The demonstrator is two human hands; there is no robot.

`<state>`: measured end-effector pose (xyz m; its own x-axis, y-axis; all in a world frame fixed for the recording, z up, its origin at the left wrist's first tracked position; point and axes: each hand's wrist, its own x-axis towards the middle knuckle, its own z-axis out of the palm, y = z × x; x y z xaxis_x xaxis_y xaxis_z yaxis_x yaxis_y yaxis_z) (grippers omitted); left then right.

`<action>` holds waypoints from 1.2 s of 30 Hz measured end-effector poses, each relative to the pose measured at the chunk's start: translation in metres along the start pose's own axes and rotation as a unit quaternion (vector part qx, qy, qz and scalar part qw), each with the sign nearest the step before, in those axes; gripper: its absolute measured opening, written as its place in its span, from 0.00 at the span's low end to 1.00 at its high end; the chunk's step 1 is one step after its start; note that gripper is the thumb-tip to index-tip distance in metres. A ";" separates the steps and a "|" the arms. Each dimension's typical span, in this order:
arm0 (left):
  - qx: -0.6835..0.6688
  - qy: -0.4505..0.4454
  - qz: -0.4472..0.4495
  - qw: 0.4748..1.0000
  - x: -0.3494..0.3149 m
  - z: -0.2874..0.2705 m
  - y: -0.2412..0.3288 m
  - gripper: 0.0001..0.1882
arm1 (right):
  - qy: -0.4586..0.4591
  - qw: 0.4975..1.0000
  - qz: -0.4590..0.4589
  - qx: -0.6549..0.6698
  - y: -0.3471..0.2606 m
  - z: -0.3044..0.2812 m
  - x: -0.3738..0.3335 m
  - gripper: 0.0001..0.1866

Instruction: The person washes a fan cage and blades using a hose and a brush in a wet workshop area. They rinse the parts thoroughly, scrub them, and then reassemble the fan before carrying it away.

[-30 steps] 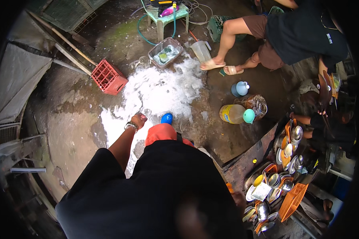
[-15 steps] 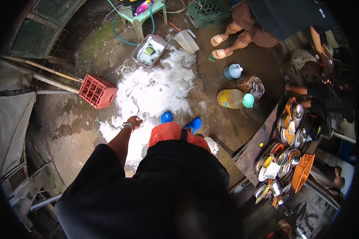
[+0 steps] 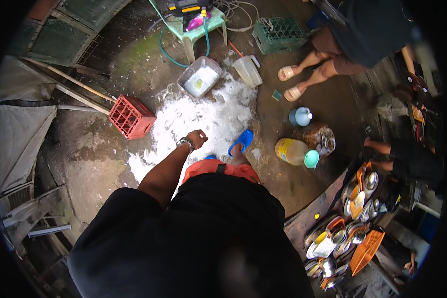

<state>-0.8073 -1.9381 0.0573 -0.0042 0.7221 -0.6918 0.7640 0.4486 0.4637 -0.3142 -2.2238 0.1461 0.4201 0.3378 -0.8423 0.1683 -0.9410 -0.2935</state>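
My left hand [image 3: 197,139], with a metal watch at the wrist, hangs over white foam [image 3: 208,116] spread on the floor. Its fingers are loosely bent and partly apart; a small pale fleck shows at them, too small to name. No tool is visible in that hand. My right hand is out of view. Beyond the foam stands a grey basin [image 3: 186,81] with white suds and a yellow-green sponge [image 3: 198,84] inside. To its right a translucent pitcher [image 3: 247,73] rests on the floor. One blue clog [image 3: 242,141] on my foot is forward, right of the hand.
A red crate [image 3: 130,117] stands left. A green stool [image 3: 196,31] carries a black-yellow machine and a pink bottle [image 3: 197,22]. Right are a blue jug [image 3: 301,116], a yellow-labelled container [image 3: 289,150], stacked dishes [image 3: 328,243] and an orange basket [image 3: 366,252]. A person in sandals [image 3: 294,93] stands far right.
My left hand has swung forward and right over the foam. One clogged foot has stepped ahead. The whole view has shifted, showing more of the stool and machine.
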 end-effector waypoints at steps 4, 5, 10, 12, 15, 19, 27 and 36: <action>0.081 0.017 -0.042 0.996 -0.001 -0.029 -0.016 0.23 | -0.016 1.000 -0.019 0.006 -0.051 -0.021 0.051 0.24; 0.088 0.023 -0.065 0.994 -0.003 -0.036 -0.024 0.23 | -0.018 0.999 -0.029 0.006 -0.065 -0.027 0.064 0.24; -0.081 0.088 -0.161 0.980 -0.005 -0.063 -0.051 0.20 | -0.134 0.991 0.009 -0.016 -0.140 -0.074 0.140 0.25; -0.172 0.078 -0.214 0.958 -0.003 -0.070 -0.042 0.19 | -0.093 0.994 0.012 -0.051 -0.179 -0.080 0.164 0.26; -0.272 0.169 -0.137 0.937 0.008 -0.081 0.011 0.12 | 0.003 0.937 -0.167 -0.307 -0.257 -0.092 0.173 0.33; -0.262 0.166 0.025 0.950 0.044 -0.111 0.154 0.11 | -0.012 0.847 -0.377 -0.376 -0.408 -0.087 0.140 0.28; 0.108 0.047 0.494 0.862 0.138 -0.195 0.435 0.40 | -0.107 0.761 -0.506 -0.391 -0.705 -0.041 0.003 0.22; 0.014 -0.139 0.511 0.848 0.258 -0.312 0.533 0.25 | 0.164 0.713 -0.605 -0.314 -0.859 -0.047 0.007 0.28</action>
<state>-0.6027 -1.3480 0.2988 0.8188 0.5726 -0.0421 0.2918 -0.3519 0.8894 -0.4140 -1.4118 0.4139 -0.2028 0.9785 0.0376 0.9075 0.2023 -0.3682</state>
